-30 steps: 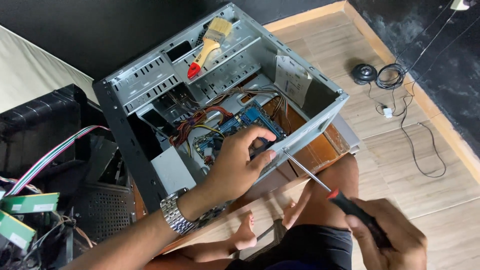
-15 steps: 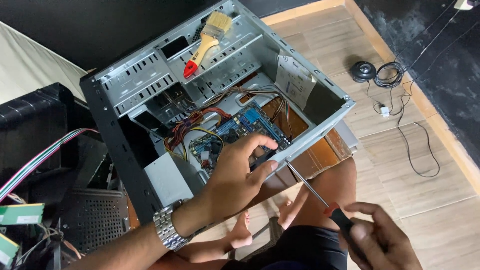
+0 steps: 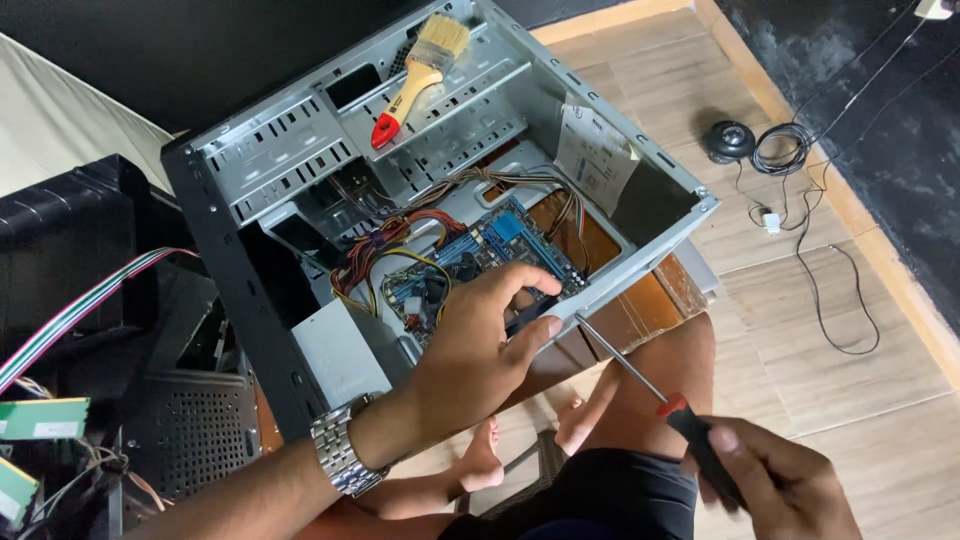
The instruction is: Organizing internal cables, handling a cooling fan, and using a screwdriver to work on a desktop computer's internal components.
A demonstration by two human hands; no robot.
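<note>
From my head camera: my left hand (image 3: 478, 345) reaches inside the open computer case (image 3: 300, 160), fingers grasping the blue circuit board's (image 3: 505, 245) edge. My right hand (image 3: 775, 485) is clenched on a screwdriver (image 3: 655, 385), tip at the case rim.

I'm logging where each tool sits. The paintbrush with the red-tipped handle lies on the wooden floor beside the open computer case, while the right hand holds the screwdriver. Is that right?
Not quite. The head view shows the paintbrush lying on top of the open computer case, on its metal drive bays, not on the wooden floor. The rest holds: the right hand grips the screwdriver.
</note>
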